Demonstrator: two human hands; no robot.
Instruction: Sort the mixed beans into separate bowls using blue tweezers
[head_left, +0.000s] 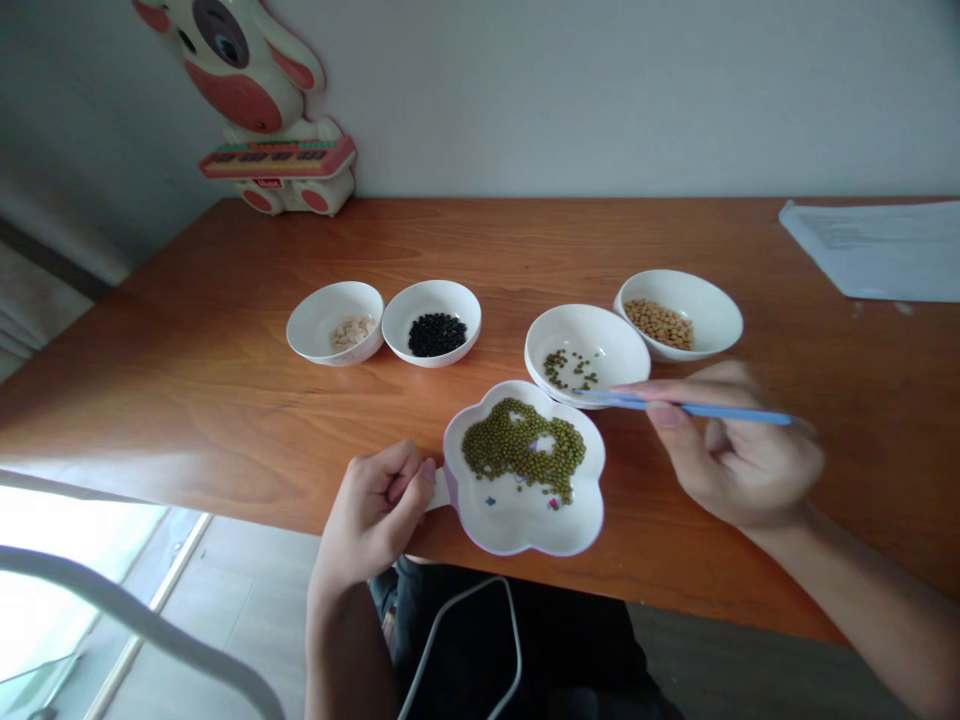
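Note:
My left hand point(382, 505) is closed round the short handle of a white flower-shaped dish point(480, 520) with a lilac rim. Green mung beans point(517, 440) cover much of the dish's inside. Between the thumb and fingers of my right hand point(739, 445) is a slim blue stick-like tool point(735, 411); its exact kind is unclear. The tool's pale tip reaches over the near rim of a white bowl point(589, 325), which holds a few scattered mung beans point(556, 368). That bowl stands just behind the dish.
A bowl of tan beans point(660, 325) stands at the back right. To the left are a bowl of black beans point(437, 335) and a bowl of pale flakes point(352, 333). Against the wall sits a cow toy with a keyboard point(277, 160). Papers point(885, 250) lie far right.

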